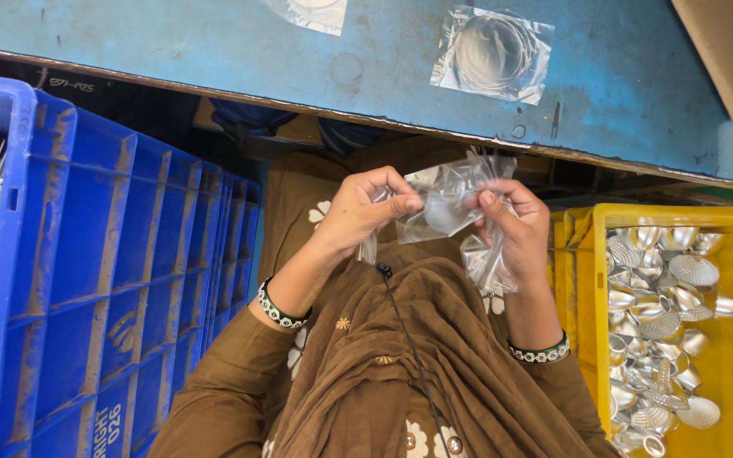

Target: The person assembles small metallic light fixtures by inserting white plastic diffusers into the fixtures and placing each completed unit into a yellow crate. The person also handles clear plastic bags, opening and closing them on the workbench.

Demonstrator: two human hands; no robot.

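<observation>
head view: the left hand (366, 210) pinches one edge of a clear plastic pouch (447, 208) between thumb and fingertips, and the right hand (515, 229) grips the other side, its fingers closed on a bunch of more clear pouches trailing down over the lap. the pouch sits between both hands, near the blue bench (214, 42) edge, with something small and silvery inside. the film looks slippery, so it could slide from the pinch and drop its piece into the brown cloth folds. on the bench, far side, lies a flat square clear packet (492, 53) holding a ring shape. at left stands a blue crate (86, 280) with white lettering low on its wall; at right a yellow crate (574, 280) holds shiny metal shell-shaped pieces (663, 322).
</observation>
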